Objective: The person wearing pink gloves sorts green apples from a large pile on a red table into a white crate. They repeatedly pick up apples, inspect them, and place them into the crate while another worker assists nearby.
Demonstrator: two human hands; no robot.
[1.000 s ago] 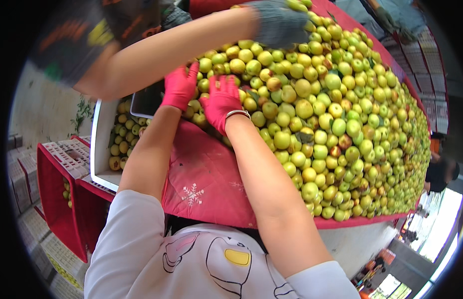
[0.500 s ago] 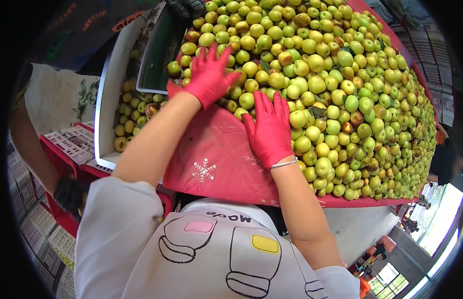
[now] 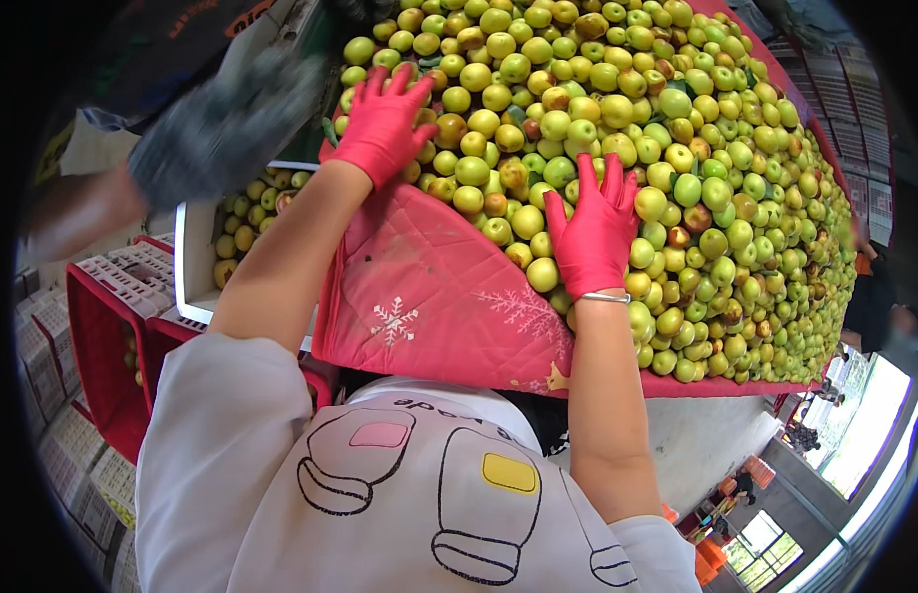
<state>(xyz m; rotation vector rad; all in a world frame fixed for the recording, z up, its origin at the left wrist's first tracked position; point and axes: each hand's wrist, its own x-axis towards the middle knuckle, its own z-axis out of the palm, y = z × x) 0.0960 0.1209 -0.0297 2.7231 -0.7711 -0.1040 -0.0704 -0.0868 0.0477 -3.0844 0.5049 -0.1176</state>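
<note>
A large heap of green and yellow, partly brown fruits like jujubes (image 3: 696, 188) covers a table spread with a red quilted cloth (image 3: 429, 296). In a pink glove, my left hand (image 3: 385, 138) rests with spread fingers on the heap's left edge. My right hand (image 3: 594, 237), gloved the same, lies farther right on the near slope, its fingers apart and pointing away from me. Fruits touch both palms and fingertips; neither hand grips one that I can see. A metal bangle (image 3: 605, 296) circles my right wrist.
At left, a co-worker's grey-gloved hand (image 3: 226, 124), blurred, passes over a white-rimmed bin (image 3: 194, 267) holding more fruits. Another dark glove (image 3: 365, 10) shows at the top edge. Red crates (image 3: 103, 346) with white lattice baskets (image 3: 132, 277) stand beside the bin.
My right hand has moved right and slightly farther up the heap; my left has shifted slightly left. Some fruits near the cloth have rolled. The co-worker's grey-gloved hand has swung up over the bin.
</note>
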